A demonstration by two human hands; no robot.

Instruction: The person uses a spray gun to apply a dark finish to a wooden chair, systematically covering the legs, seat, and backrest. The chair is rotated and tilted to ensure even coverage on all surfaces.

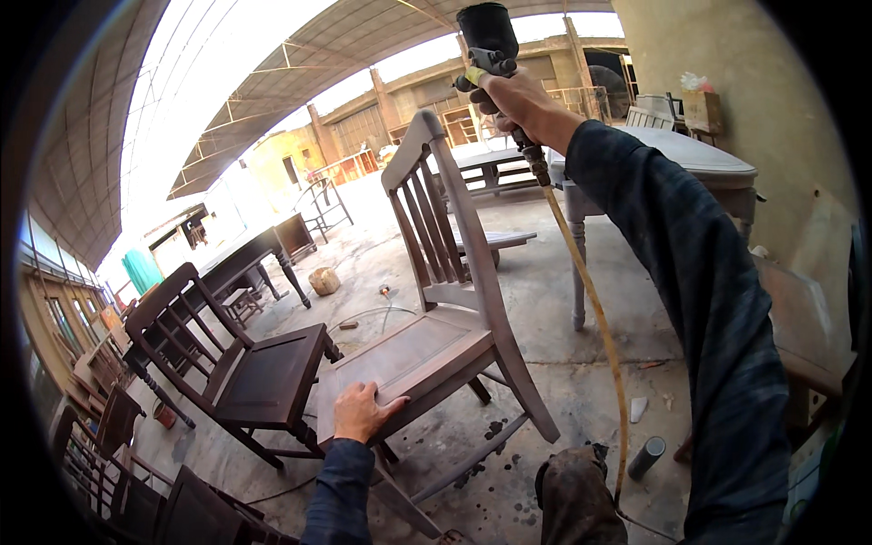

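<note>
A greyish-brown wooden chair with a slatted back stands tilted in front of me. My left hand grips the near edge of its seat, fingers bent over the top and thumb spread to the right. Raised above and to the right of the chair back, my right hand is wrapped round the handle of a spray gun. A black cup sits on top of the gun. From its lower end a yellowish hose runs down to the floor by my boot.
A dark brown chair stands close on the left, before a long dark table. More dark chairs crowd the lower left. At right are a grey-coated table and a grey cylinder on the stained concrete floor.
</note>
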